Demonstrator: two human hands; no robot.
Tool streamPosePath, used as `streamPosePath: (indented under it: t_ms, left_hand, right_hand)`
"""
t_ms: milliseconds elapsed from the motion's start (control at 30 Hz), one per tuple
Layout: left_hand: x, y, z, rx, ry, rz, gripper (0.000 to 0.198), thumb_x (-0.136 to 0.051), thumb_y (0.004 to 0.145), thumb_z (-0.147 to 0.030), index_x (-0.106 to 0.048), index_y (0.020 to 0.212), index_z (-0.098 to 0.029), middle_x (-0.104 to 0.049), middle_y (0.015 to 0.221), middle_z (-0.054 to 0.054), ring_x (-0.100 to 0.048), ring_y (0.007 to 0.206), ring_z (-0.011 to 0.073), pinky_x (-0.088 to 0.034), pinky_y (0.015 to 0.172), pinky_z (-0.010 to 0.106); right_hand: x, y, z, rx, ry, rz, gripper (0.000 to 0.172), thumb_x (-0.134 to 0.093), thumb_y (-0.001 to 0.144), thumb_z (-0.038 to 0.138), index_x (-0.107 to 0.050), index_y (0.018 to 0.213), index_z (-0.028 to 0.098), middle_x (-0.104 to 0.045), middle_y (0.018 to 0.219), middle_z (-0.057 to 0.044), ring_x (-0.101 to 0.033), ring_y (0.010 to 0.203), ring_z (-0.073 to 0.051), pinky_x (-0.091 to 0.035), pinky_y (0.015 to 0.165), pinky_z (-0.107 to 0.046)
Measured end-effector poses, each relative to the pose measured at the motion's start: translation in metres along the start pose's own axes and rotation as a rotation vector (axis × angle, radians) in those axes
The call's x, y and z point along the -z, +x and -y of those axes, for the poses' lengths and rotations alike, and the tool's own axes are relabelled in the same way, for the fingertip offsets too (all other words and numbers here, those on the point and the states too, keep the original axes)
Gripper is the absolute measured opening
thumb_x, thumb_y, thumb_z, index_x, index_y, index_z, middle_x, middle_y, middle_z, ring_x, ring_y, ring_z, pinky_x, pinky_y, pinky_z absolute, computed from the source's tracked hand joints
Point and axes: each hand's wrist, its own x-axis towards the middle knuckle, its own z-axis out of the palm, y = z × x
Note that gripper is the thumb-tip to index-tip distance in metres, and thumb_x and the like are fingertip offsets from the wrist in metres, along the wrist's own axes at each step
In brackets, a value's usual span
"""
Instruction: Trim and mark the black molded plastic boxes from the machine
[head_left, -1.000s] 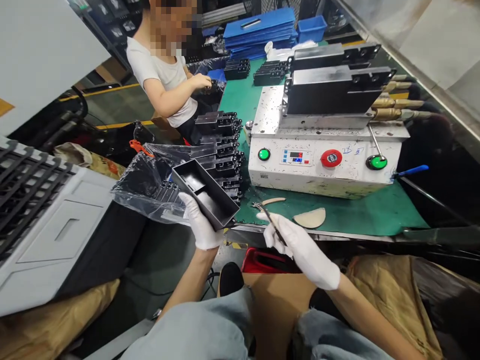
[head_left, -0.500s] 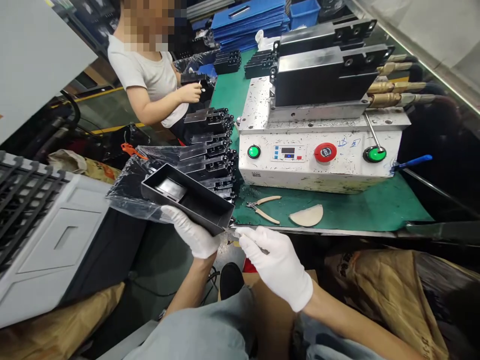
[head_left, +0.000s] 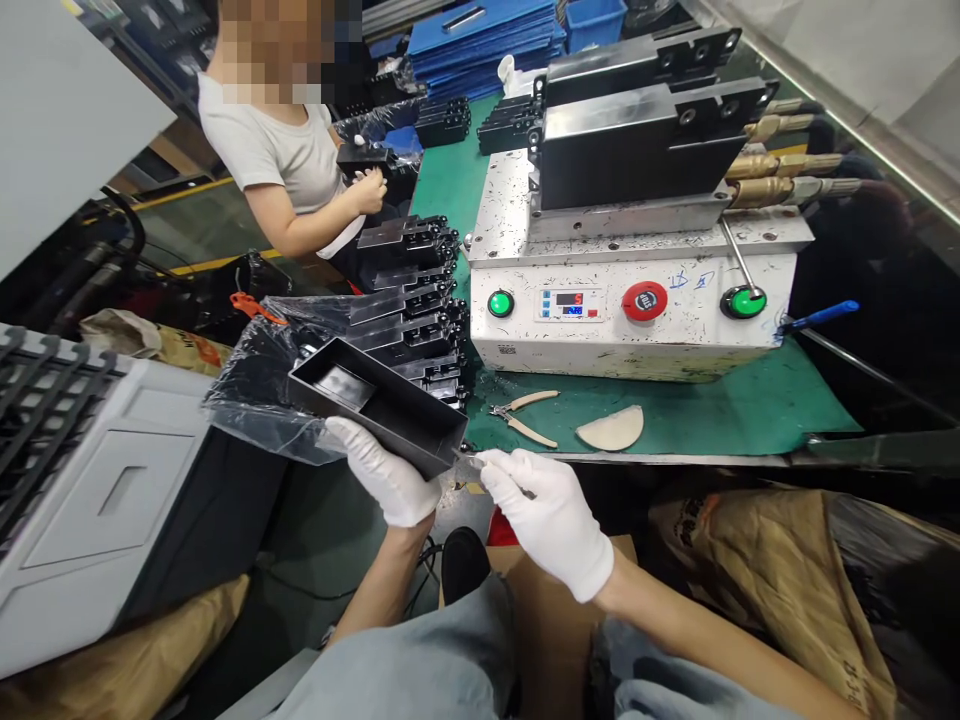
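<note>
My left hand (head_left: 386, 480), in a white glove, is wrapped under and along the near side of a long black plastic box (head_left: 420, 440). The box is tilted, its open side facing up toward me, with a shiny patch inside at its left end. In my gloved right hand (head_left: 547, 515) is a slim metal knife-like tool (head_left: 474, 461); most of it is hidden by the fingers. Its tip meets or nearly meets the box's right end corner. Behind the box, several black plastic housings (head_left: 405, 330) lie in a row at the bench edge.
A white machine (head_left: 622, 350) with green buttons and a red stop knob stands on the green bench (head_left: 690, 420), bearing black housings (head_left: 637, 150). Cutting pliers (head_left: 525, 415) and a cream half-round piece (head_left: 611, 428) lie before it. A co-worker (head_left: 285, 160) handles a black part at left.
The tool tip and right hand have shifted slightly against the box's end corner. The machine's display now shows lit digits. The co-worker's hand has moved lower. The whole view has shifted a little.
</note>
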Motion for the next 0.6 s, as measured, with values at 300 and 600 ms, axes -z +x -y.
streamPosePath:
  t_ms: [300,600]
  left_hand:
    - [-0.003,-0.002,-0.004,0.286,-0.241,0.107,0.060,-0.041,0.098,-0.070,-0.059,0.141,-0.032,-0.060,0.146,0.000,-0.055,0.136,0.0237,-0.046,0.114,0.037]
    - [-0.002,0.002,0.004,0.544,-0.342,0.268,0.058,-0.042,0.099,-0.066,-0.071,0.126,-0.023,-0.077,0.104,0.005,-0.071,0.105,0.0215,-0.053,0.102,0.034]
  right_hand:
    - [0.035,0.014,-0.016,0.142,-0.105,-0.084,0.029,-0.056,0.101,0.032,-0.079,0.111,0.016,-0.072,0.077,-0.005,-0.065,0.068,-0.015,-0.049,0.066,-0.027]
    - [0.060,0.019,-0.016,0.327,-0.323,0.146,0.027,-0.055,0.102,0.036,-0.079,0.102,0.021,-0.067,0.071,-0.001,-0.056,0.063,-0.011,-0.037,0.060,-0.025]
